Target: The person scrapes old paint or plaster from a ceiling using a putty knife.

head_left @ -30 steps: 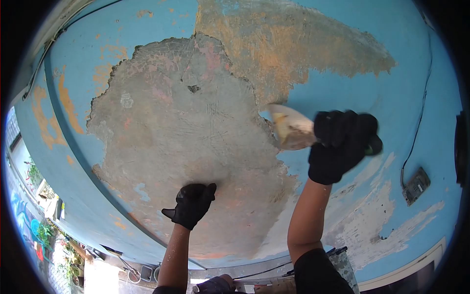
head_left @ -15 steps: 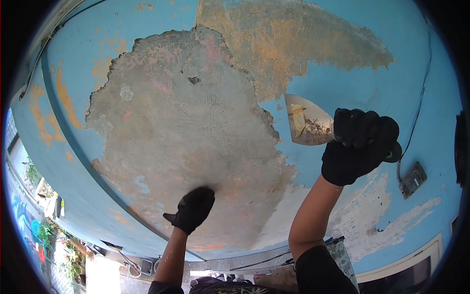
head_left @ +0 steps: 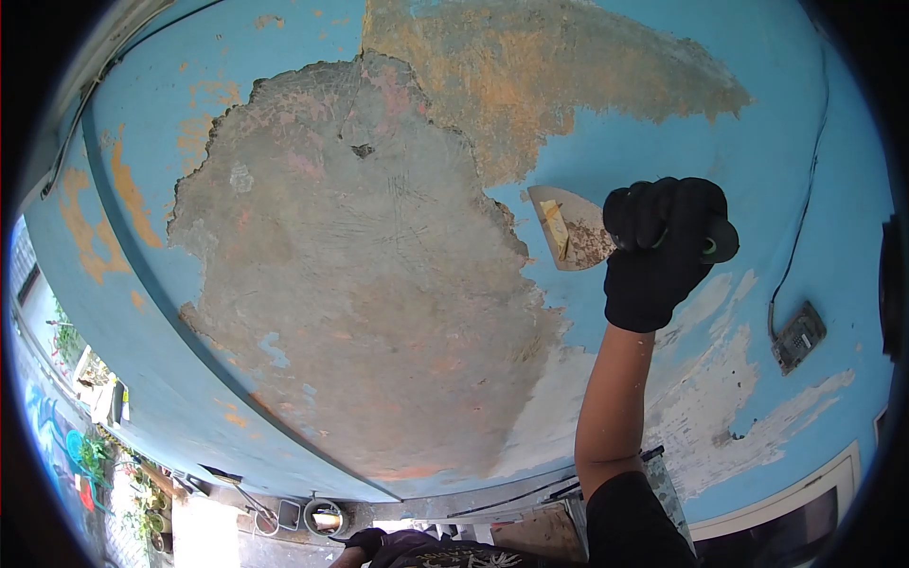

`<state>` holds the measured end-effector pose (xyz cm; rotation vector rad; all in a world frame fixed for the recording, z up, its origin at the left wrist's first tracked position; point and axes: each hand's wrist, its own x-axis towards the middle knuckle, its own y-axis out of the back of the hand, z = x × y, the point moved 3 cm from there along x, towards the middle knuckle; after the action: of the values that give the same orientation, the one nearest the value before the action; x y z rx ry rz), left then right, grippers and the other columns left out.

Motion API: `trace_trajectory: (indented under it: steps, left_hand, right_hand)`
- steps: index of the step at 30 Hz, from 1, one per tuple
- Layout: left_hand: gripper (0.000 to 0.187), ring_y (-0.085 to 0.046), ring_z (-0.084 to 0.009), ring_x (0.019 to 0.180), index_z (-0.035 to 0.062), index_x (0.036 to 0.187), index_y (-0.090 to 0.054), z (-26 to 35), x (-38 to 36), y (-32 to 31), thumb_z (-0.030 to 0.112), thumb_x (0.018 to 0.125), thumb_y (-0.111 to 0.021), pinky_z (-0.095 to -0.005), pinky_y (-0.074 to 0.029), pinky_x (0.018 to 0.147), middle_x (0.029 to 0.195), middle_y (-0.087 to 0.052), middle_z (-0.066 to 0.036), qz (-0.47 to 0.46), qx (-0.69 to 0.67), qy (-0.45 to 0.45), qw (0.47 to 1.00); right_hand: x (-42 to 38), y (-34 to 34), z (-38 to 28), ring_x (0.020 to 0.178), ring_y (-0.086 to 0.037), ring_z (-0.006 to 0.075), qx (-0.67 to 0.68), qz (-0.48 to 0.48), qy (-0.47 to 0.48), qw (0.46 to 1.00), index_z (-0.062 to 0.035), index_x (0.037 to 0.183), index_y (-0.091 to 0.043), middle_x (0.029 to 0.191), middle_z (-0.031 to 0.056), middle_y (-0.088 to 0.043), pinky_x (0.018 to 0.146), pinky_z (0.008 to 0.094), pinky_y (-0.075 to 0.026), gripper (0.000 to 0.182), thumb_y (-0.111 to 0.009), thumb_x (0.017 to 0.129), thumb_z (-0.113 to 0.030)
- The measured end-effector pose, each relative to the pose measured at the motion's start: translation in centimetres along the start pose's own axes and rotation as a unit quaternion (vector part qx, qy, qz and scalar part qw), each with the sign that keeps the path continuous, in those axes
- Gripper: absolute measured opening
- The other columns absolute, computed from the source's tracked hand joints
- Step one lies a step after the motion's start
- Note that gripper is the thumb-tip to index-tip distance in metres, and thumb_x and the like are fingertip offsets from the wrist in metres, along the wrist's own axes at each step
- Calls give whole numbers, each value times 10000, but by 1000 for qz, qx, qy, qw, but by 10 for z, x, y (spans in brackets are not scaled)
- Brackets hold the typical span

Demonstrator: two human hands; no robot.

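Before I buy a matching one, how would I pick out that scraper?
On the blue wall, find the large gray patch. Beside its right edge, the right hand, gloved in black, holds the scraper. Unlike the gray box farther right, it has a broad metal blade bearing a yellow strip.

The left hand has left the wall, dropping beside the person's body.

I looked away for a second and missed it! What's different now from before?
The left hand has come away from the wall and dropped down low, near the body. The scraper moved a little right, then slightly back left. The right hand still grips it, and the big grey patch looks the same.
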<state>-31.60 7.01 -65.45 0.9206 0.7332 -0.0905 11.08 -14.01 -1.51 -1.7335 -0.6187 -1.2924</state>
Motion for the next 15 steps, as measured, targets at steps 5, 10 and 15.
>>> trace_trajectory:
  steps: [5,10,15]
  left_hand:
    - [419,-674,-368,1073,83,1042,-746,-17,11,-7,443,871,-618,-452,-527,922,1100,-711,-202,-3,39,103,994]
    - [458,-707,-344,946,71,1006,-744,32,-60,65,495,875,-632,-440,-554,819,1019,-730,-189,-15,54,77,995]
    - [730,-650,-398,1089,25,1098,-716,16,-80,50,646,974,-353,-494,-485,941,1130,-693,-236,37,-39,-41,998]
  right_hand:
    - [4,-4,-7,445,-332,124,90,-104,7,990,-63,800,-505,547,11,-388,446,321,-286,228,-573,1008,-126]
    - [1,-6,-16,449,-330,124,48,-79,22,995,-69,795,-504,551,11,-388,443,323,-277,237,-551,1020,-125]
    - [-4,2,-15,457,-329,123,19,-56,9,998,-76,788,-498,554,8,-384,446,323,-272,245,-540,1025,-120]
